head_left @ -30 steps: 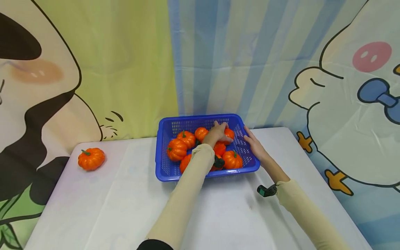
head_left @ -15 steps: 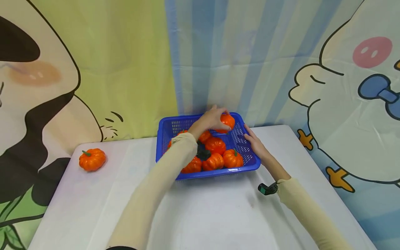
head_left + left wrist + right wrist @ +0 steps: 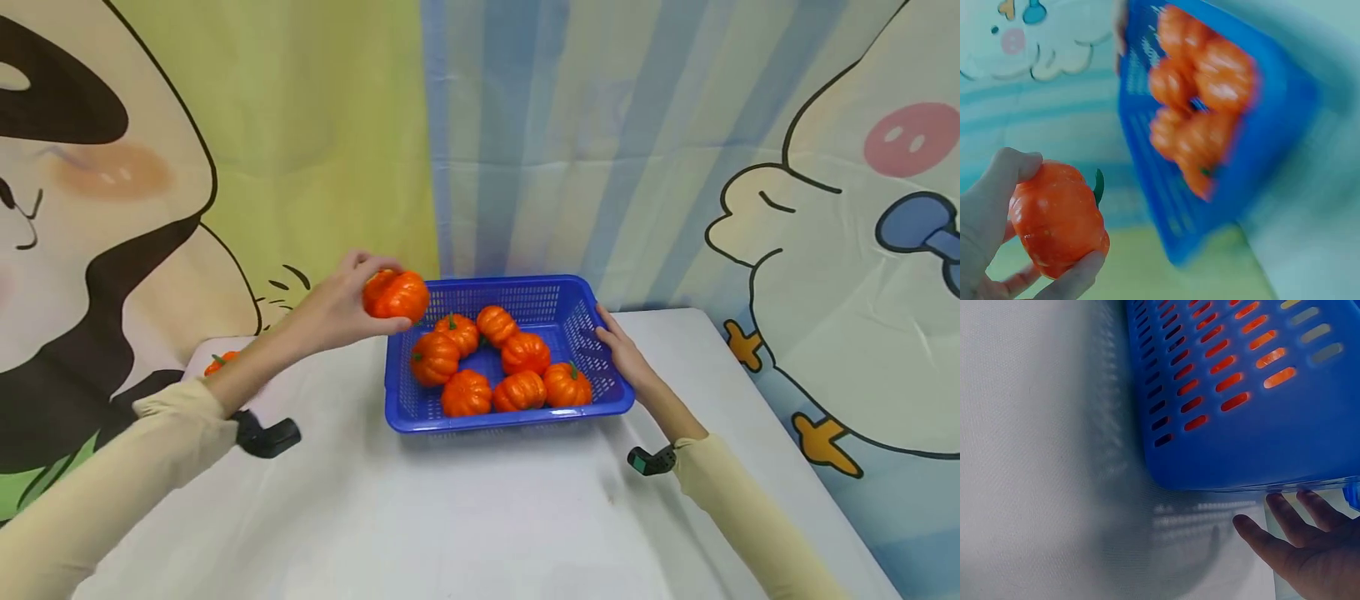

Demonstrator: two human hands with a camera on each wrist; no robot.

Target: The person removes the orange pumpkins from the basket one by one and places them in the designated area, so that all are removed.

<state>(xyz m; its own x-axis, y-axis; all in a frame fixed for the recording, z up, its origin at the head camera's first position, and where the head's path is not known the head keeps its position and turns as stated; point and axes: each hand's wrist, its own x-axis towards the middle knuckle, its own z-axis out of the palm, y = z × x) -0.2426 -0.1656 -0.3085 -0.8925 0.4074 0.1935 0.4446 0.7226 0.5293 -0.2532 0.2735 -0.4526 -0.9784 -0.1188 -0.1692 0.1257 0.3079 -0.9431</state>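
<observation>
My left hand point(image 3: 341, 304) holds a small orange pumpkin point(image 3: 401, 298) in the air, over the back left corner of the blue plastic basket point(image 3: 517, 422). In the left wrist view, thumb and fingers wrap that pumpkin point(image 3: 1060, 219), and its green stem points away from the palm. Several more pumpkins point(image 3: 467, 393) lie inside the basket. At the basket's right side is my right hand point(image 3: 628, 362); the right wrist view has its fingers point(image 3: 1288, 522) extended, fingertips right at the basket wall point(image 3: 1260, 440).
Another pumpkin point(image 3: 217, 363) sits at the far left of the white-covered table point(image 3: 495, 508), partly hidden behind my left forearm. A cartoon-printed curtain point(image 3: 517, 167) hangs right behind the table. Each wrist carries a small dark camera point(image 3: 268, 437).
My left hand has lifted a pumpkin from the basket's back right and carried it leftward past the rim. My right hand has stayed at the basket's right side.
</observation>
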